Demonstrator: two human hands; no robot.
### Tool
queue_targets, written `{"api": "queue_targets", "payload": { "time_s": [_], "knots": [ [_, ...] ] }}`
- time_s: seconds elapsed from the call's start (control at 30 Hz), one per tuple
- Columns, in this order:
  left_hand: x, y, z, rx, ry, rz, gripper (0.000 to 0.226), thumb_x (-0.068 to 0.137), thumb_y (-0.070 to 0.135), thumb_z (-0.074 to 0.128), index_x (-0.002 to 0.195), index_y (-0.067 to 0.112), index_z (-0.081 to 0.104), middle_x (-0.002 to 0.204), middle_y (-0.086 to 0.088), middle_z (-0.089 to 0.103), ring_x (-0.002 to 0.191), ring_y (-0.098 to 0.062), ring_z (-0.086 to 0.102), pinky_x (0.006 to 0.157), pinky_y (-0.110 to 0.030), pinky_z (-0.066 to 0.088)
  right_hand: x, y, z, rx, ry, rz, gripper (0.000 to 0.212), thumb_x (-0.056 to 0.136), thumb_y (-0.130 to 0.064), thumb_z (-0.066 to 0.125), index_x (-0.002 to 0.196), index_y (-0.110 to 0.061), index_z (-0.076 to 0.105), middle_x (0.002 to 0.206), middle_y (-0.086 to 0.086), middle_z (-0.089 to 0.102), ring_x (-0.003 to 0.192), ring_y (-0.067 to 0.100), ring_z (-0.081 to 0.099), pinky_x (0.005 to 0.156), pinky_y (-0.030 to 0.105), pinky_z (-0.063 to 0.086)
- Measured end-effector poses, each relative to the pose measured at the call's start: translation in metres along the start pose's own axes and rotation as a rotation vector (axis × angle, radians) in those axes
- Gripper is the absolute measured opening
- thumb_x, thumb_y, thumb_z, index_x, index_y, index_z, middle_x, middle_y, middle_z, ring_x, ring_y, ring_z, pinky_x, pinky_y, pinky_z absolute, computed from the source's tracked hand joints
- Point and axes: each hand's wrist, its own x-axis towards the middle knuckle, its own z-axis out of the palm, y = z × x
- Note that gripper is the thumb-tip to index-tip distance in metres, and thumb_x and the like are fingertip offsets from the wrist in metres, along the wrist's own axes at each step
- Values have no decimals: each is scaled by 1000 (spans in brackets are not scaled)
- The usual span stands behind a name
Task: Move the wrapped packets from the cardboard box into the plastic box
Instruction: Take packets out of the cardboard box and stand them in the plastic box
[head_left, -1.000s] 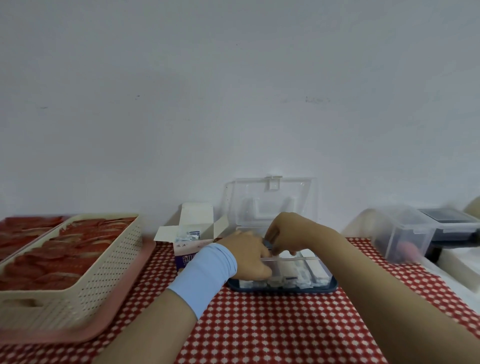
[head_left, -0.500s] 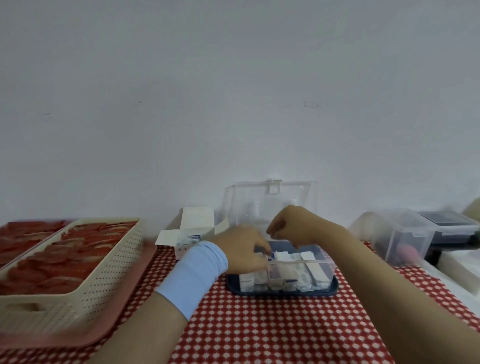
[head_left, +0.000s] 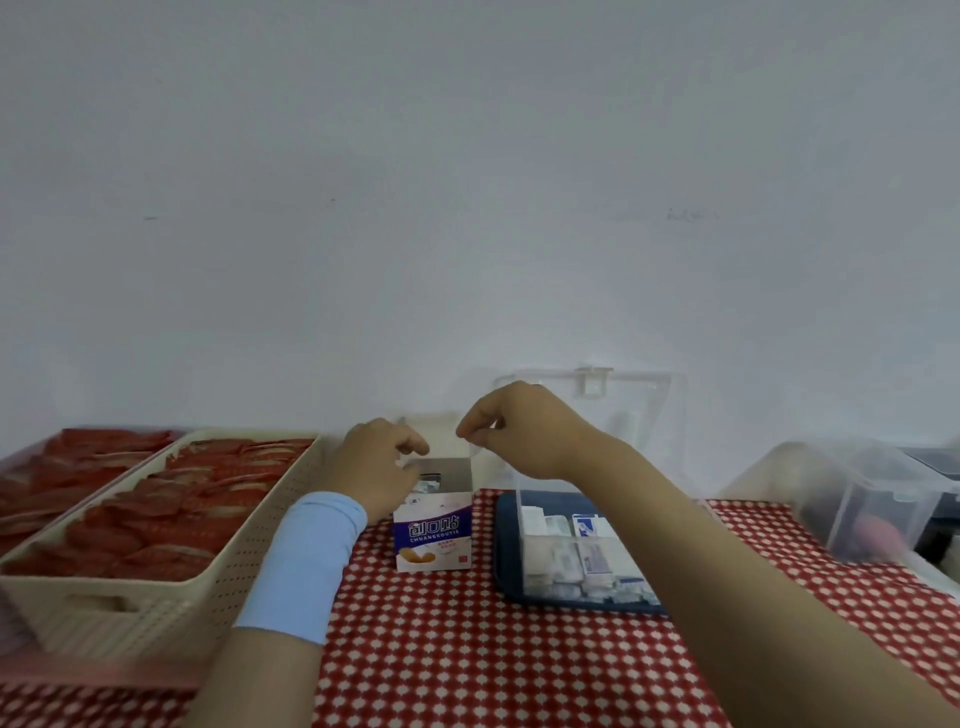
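Reaching into the open cardboard box (head_left: 434, 530), the left hand (head_left: 378, 467) curls its fingers (head_left: 415, 446) over the wrapped packets (head_left: 428, 487) inside; whether they grip one, I cannot tell. Right hand (head_left: 524, 431), fingertips pressed together, hovers just above; the plastic box (head_left: 576, 551) sits right of both hands.

Looks like a sorting spot in a plain room: bare white wall (head_left: 467, 182), red checked cloth on the tabletop (head_left: 467, 649), cream baskets (head_left: 156, 597) of red packs left of the grip.
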Motion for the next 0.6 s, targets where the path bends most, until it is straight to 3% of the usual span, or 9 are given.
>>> {"api": "queue_targets", "payload": {
  "time_s": [0.23, 0.43, 0.6],
  "knots": [
    [0, -20, 3, -110, -26, 26, 24, 100, 30, 55, 123, 32, 63, 121, 11, 56, 91, 2, 51, 61, -3, 32, 22, -16, 30, -156, -170, -4, 22, 92, -23, 67, 113, -25, 75, 112, -8, 73, 97, 7, 64, 87, 24, 51],
    [2, -28, 5, -188, 7, 34, 28, 102, 18, 48, 120, 28, 67, 126, 10, 59, 97, 1, 52, 64, -1, 33, 35, -21, 46, -249, -200, 14, 15, 86, -33, 72, 100, -32, 78, 98, -14, 74, 89, 6, 66, 81, 28, 56],
    [4, -33, 4, -213, 20, 21, 29, 100, 15, 49, 115, 28, 70, 124, 10, 62, 97, 1, 55, 63, 3, 34, 45, -25, 59, -336, -221, 13, 16, 90, -32, 67, 102, -30, 77, 94, -8, 74, 86, 13, 66, 75, 28, 55]
  ]
}}
